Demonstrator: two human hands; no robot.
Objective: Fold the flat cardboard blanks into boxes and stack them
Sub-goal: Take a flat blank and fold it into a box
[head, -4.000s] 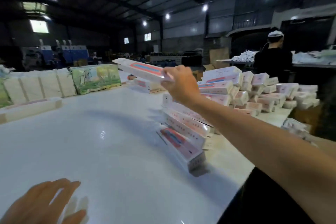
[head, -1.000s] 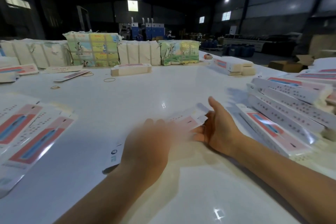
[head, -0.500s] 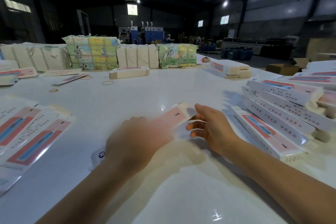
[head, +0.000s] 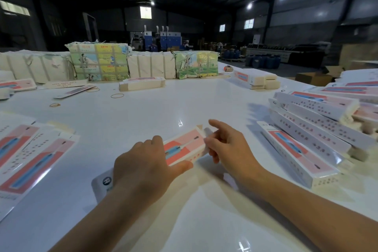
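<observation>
While there is only the head view to go on, it shows the work plainly, low in the centre of the frame. The long white cardboard box with a pink and blue printed panel point(head: 184, 146) lies slantwise on the glossy white bench point(head: 143, 112), part formed, its far end open with small flaps showing. The left hand point(head: 143, 168) lies over the near half of it, fingers curled across the top and the thumb pressed along the near edge, gripping it. The right hand point(head: 227, 145) meets the far end, lower fingers curled at the end flaps and the forefinger lifted free; whether it truly pinches a flap cannot be told.

The risk, as I judge it, sits at that far end: a flap pushed in crooked could crease or spring out, and too heavy a left grip could flatten the thin walls. The bench looks slick, so the box could slide away under an end-on push.

The stack of finished white boxes point(head: 319, 129) leans at middle right, well apart from both hands; the spread flat printed blanks point(head: 30, 157) lie at the left edge.
</observation>
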